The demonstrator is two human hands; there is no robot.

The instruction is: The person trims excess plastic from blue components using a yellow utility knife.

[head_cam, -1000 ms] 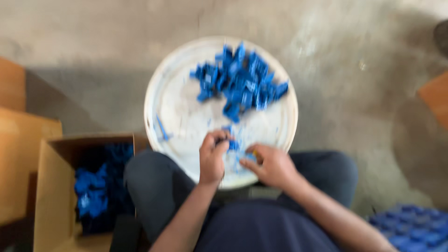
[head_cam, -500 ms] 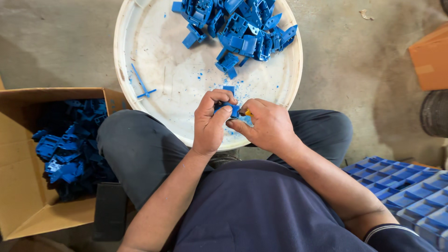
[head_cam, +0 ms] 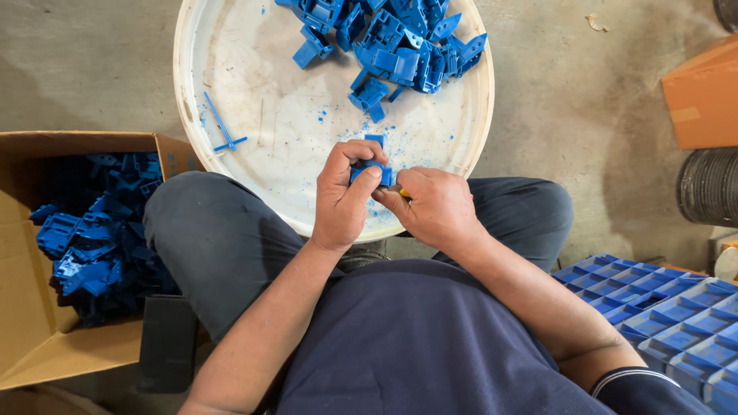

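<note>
Two hands meet over the near rim of a white round tray (head_cam: 231,115): the left hand (head_cam: 342,200) pinches a small blue plastic part (head_cam: 374,165) between thumb and fingers, while the right hand (head_cam: 434,207), just beside it, closes around a yellow-tipped tool (head_cam: 403,194). More blue parts (head_cam: 392,38) lie heaped at the tray's far side.

Both hands meet in front of the body.
The left hand (head_cam: 342,196) has its fingers curled closed; the right hand (head_cam: 434,207) is closed in a loose fist, forearms bent inward.
</note>
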